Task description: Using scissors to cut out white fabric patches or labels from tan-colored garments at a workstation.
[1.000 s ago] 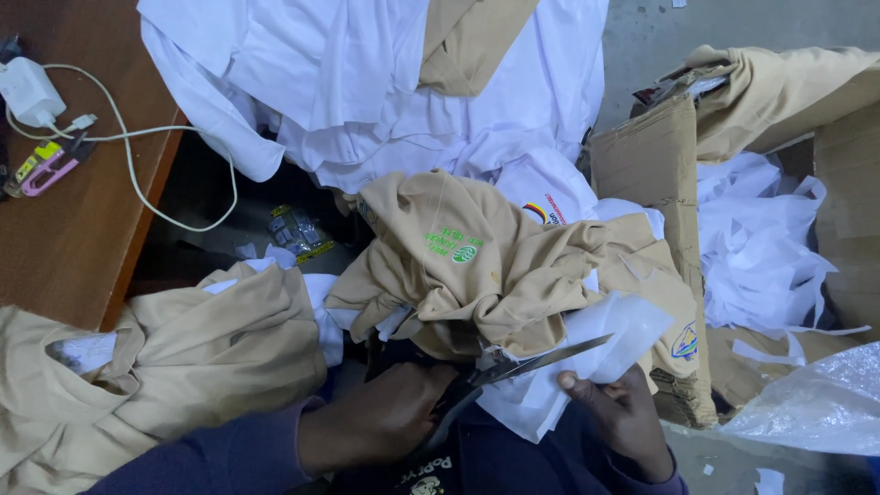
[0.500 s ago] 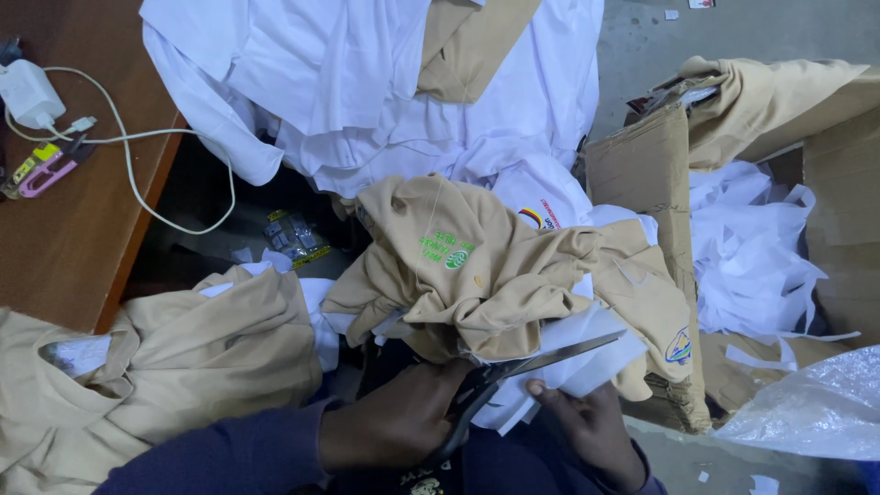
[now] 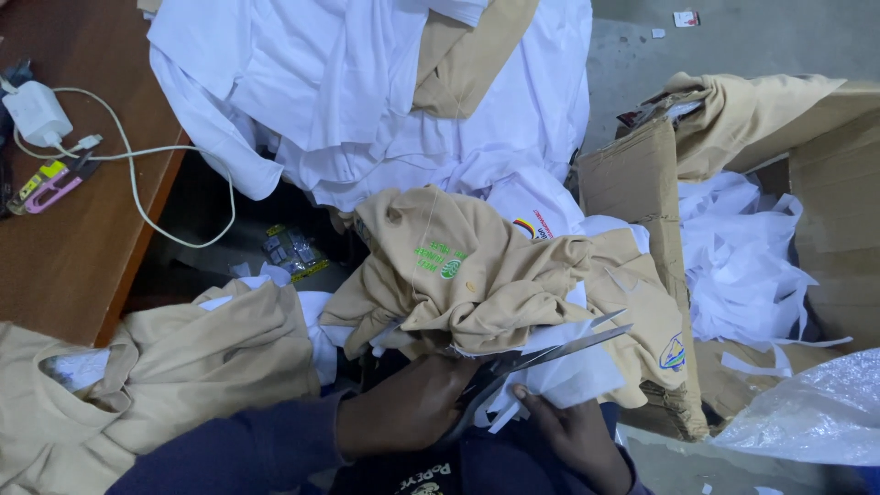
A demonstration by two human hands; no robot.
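Observation:
My left hand (image 3: pixel 403 414) grips the handles of a pair of metal scissors (image 3: pixel 550 348), whose blades are slightly apart and point right. The blades lie along the lower edge of a crumpled tan shirt (image 3: pixel 495 284) with a green embroidered mark, where white fabric (image 3: pixel 573 376) sticks out beneath it. My right hand (image 3: pixel 570 438) pinches that white fabric from below, just under the blades. A navy sleeve covers my left forearm.
A wooden table (image 3: pixel 64 266) on the left carries a white charger (image 3: pixel 35 112) with its cable and a small pink tool (image 3: pixel 46 188). White shirts (image 3: pixel 348 101) are piled above, tan garments (image 3: pixel 156 376) at lower left. A cardboard box (image 3: pixel 642 183) with white scraps (image 3: pixel 742 266) stands right, with a plastic bag (image 3: pixel 816 412) below it.
The tan shirt has been pulled down and left, closer to me. My right hand slid left under the white fabric, and the scissors stay at the shirt's lower edge.

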